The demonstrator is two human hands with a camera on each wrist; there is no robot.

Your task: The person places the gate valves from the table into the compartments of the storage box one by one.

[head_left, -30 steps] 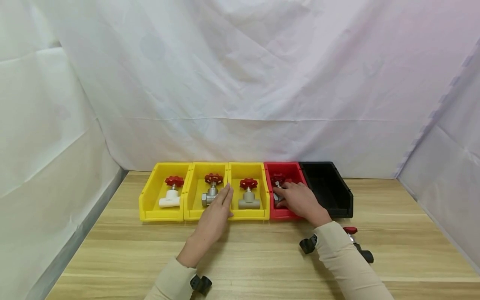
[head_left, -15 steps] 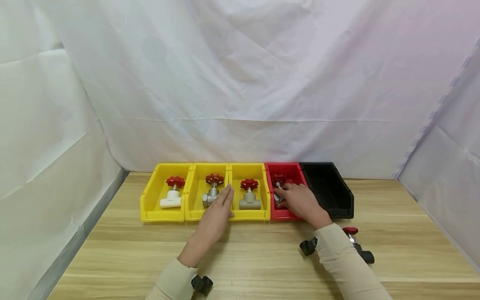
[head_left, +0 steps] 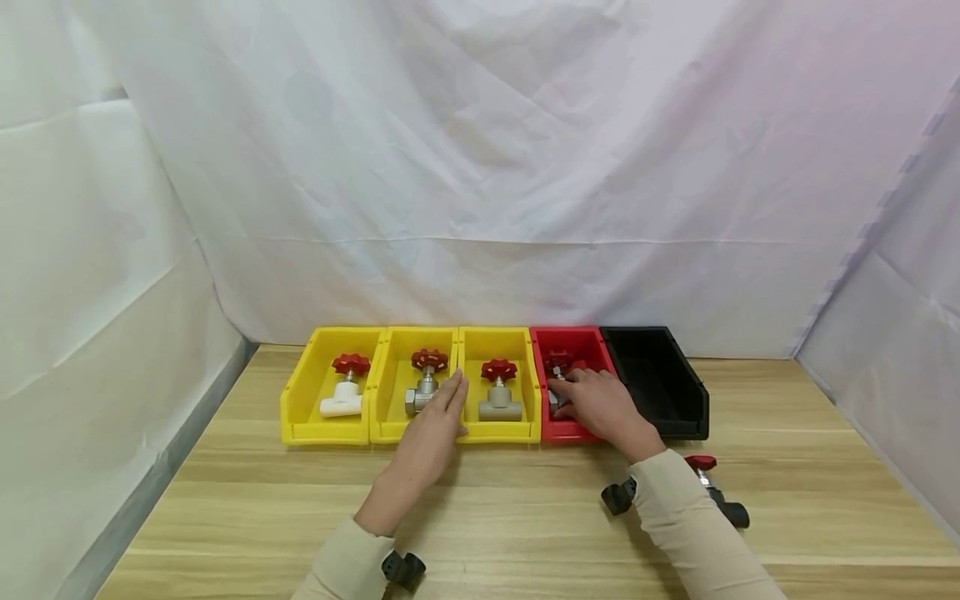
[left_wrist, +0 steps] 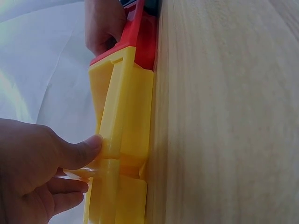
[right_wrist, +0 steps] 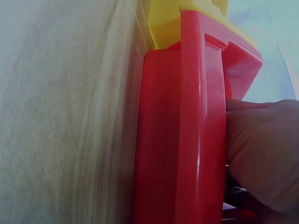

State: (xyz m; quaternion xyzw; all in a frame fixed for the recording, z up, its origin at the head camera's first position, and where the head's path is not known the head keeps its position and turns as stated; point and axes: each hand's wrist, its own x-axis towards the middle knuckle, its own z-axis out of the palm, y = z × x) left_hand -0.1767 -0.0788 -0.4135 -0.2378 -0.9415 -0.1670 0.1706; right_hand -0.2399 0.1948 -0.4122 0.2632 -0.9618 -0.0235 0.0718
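In the head view my left hand (head_left: 426,437) lies over the shared wall of the middle and right yellow bins, fingers straight. The left wrist view puts its thumb on one side of that wall and its other fingers on the opposite side. A steel valve (head_left: 423,387) with a red handwheel is partly behind those fingers; a grey tee-shaped valve (head_left: 498,404) sits to their right. My right hand (head_left: 600,407) reaches into the red bin (head_left: 567,432), its thumb and fingertips gripping a metal valve (head_left: 555,400) with a red handwheel, mostly covered. More red shows beside it.
A white valve (head_left: 342,400) stands in the leftmost yellow bin (head_left: 300,392). At the right end of the row is a black bin (head_left: 660,383). On the table, partly behind the right sleeve, lies a black valve with a red handle (head_left: 701,462). White cloth surrounds the table.
Almost nothing differs. The view shifts very slightly; both hands keep their places, the left over the yellow bins and the right in the red bin at the valve.
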